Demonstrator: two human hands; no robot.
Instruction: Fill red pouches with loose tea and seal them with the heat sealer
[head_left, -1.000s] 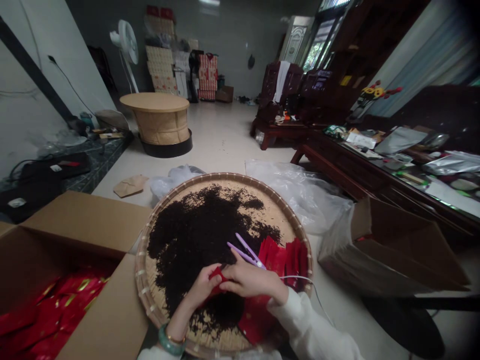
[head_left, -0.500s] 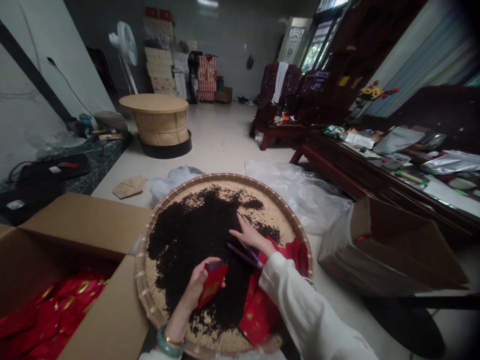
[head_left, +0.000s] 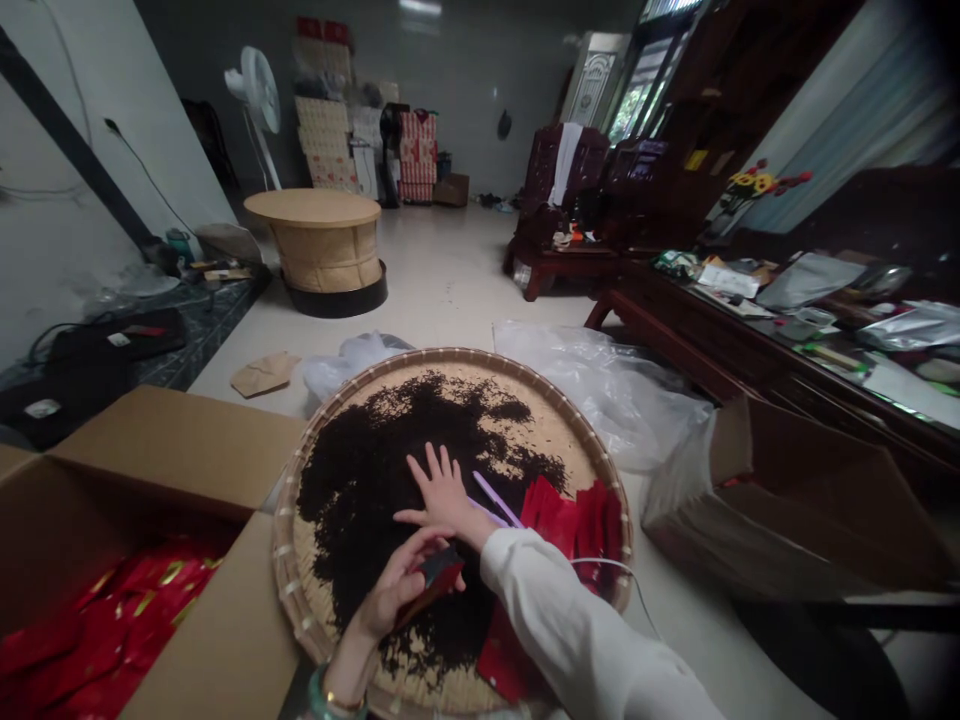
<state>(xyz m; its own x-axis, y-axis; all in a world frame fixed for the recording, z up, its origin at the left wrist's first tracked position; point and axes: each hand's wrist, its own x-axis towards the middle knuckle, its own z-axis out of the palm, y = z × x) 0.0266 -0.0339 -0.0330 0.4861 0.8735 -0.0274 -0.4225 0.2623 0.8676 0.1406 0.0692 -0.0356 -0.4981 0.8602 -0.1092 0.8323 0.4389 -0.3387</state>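
Your left hand [head_left: 394,588] was curled around a small red packet [head_left: 435,588], low in the middle of the frame, with its dark top edge tipped toward the right. Your right hand [head_left: 445,500] was a little higher up, held flat with its fingers spread wide over the dark leafy bits [head_left: 360,475], and it gripped nothing. The two hands crossed over in the frame, but you could not tell if they touched. The round woven tray [head_left: 287,560] sat under both hands. A purple tool [head_left: 498,498] lay just beside your right hand, close to more red packets [head_left: 555,515] at the tray's right side. The small red packet looked thin, soft and light, so a hard squeeze would likely have bent it. Its smooth skin might have been a bit slippery. The best place to hold it was low on its two sides, away from the top edge. How full it was, you could not tell. The leafy bits looked dry and light, easy to scatter or crumble, so a loose, cupped scoop would have suited them best.
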